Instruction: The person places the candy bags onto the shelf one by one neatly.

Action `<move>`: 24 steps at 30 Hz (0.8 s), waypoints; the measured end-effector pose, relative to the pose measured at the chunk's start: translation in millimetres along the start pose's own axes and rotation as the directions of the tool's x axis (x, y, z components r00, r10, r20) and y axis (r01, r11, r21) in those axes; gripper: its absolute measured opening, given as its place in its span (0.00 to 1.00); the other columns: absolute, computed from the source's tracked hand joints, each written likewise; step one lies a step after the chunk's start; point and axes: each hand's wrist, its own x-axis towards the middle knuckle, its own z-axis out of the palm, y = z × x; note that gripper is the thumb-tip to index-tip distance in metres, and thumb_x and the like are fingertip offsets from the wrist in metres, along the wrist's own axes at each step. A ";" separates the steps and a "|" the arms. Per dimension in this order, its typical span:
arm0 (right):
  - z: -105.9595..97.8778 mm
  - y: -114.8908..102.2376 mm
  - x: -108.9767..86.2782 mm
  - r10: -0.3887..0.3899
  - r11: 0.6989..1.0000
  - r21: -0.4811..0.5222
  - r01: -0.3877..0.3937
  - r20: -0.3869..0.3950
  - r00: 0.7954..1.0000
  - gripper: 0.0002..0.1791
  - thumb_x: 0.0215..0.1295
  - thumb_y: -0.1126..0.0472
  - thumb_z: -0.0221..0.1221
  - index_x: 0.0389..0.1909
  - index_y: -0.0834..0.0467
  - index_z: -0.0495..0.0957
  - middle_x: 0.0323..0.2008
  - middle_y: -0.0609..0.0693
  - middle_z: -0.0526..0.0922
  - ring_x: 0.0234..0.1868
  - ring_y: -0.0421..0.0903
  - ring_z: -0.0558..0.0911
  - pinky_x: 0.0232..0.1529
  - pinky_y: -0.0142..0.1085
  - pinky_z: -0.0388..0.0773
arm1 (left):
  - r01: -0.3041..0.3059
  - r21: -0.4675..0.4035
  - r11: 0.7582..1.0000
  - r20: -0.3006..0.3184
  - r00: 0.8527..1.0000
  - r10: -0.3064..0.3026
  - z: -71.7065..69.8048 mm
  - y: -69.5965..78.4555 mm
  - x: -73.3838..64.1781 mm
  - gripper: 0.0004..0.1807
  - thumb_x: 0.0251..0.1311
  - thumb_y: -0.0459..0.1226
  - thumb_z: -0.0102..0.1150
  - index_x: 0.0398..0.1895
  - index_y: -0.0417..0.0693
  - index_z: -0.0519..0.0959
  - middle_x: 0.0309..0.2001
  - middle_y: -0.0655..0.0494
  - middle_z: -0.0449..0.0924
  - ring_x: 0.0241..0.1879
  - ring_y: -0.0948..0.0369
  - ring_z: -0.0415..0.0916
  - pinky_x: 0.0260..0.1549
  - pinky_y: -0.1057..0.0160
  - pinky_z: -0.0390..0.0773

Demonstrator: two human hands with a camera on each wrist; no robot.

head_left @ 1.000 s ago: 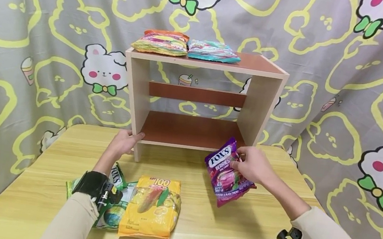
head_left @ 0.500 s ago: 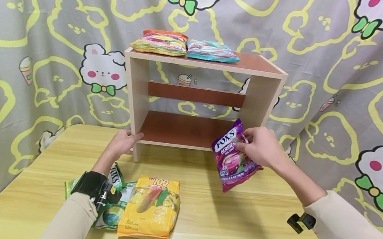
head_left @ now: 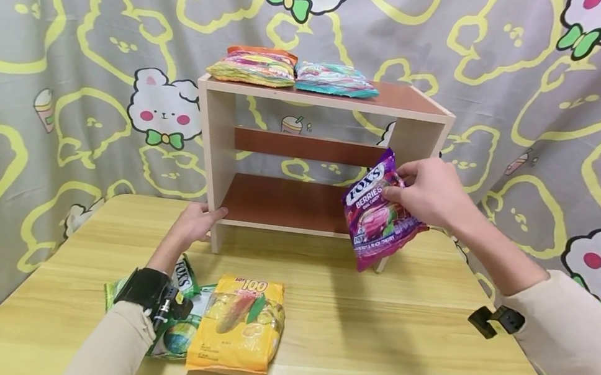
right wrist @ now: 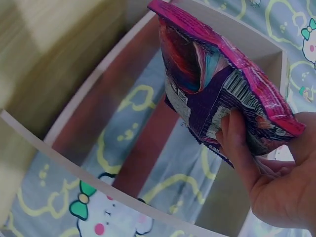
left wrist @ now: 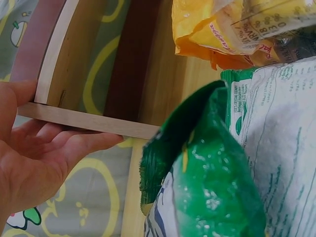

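Note:
My right hand point(head_left: 432, 191) pinches a purple bag of Fox's Berries candy point(head_left: 378, 213) by its right side. The bag hangs tilted in the air before the right part of the small wooden shelf point(head_left: 328, 101); its back shows in the right wrist view. My left hand point(head_left: 195, 223) grips the lower left corner of the shelf. In the left wrist view, thumb and fingers of the left hand point(left wrist: 39, 158) lie on either side of the side panel point(left wrist: 89, 118). Below that forearm lie green candy bags point(head_left: 178, 329), partly hidden, beside a yellow Lot 100 mango candy bag point(head_left: 238, 327).
On the shelf top, an orange-and-yellow candy bag point(head_left: 256, 66) lies left of a turquoise one point(head_left: 336, 80). The shelf stands on a light wooden table point(head_left: 347, 356) against a grey patterned curtain point(head_left: 96, 62). A brown lower board point(head_left: 287, 201) spans the shelf.
My right hand has raised the purple candy bag from near the lower board and moved it slightly right. The left hand keeps its hold on the shelf.

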 end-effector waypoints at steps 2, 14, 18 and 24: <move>-6.3 -2.4 1.1 -0.004 1.000 -0.007 0.003 -0.013 1.000 0.21 0.64 0.52 0.66 0.50 0.63 0.85 0.36 0.60 0.88 0.35 0.53 0.81 0.31 0.38 0.76 | 0.005 -0.003 1.000 0.000 1.000 -0.005 0.1 -0.3 0.5 0.33 0.76 0.50 0.48 0.73 0.36 0.64 0.71 0.36 0.67 0.71 0.39 0.65 0.59 0.43 0.79; -65.2 -15.5 13.9 0.070 0.997 -0.017 -0.071 -0.058 0.996 0.35 0.66 0.41 0.63 0.65 0.61 0.77 0.49 0.65 0.86 0.35 0.49 0.81 0.28 0.36 0.75 | 0.006 -0.005 1.000 -0.006 1.000 -0.006 1.4 -0.8 -0.1 0.33 0.76 0.50 0.48 0.72 0.34 0.66 0.70 0.35 0.67 0.70 0.39 0.66 0.58 0.43 0.79; -89.9 -12.8 13.2 0.136 0.991 0.028 -0.134 -0.067 0.988 0.38 0.67 0.37 0.61 0.71 0.56 0.72 0.52 0.65 0.83 0.28 0.43 0.82 0.25 0.34 0.78 | -0.003 -0.003 1.000 -0.015 1.000 0.003 2.8 -0.4 -1.1 0.32 0.76 0.50 0.48 0.71 0.35 0.67 0.70 0.35 0.68 0.70 0.40 0.66 0.57 0.45 0.81; -117.6 -5.2 10.7 0.195 0.980 0.074 -0.187 -0.123 0.973 0.42 0.62 0.30 0.60 0.72 0.49 0.71 0.60 0.61 0.76 0.31 0.41 0.80 0.25 0.29 0.77 | -0.011 0.000 1.000 -0.023 1.000 0.011 2.9 -0.1 -1.4 0.32 0.76 0.50 0.48 0.71 0.36 0.68 0.70 0.36 0.68 0.70 0.40 0.66 0.56 0.45 0.82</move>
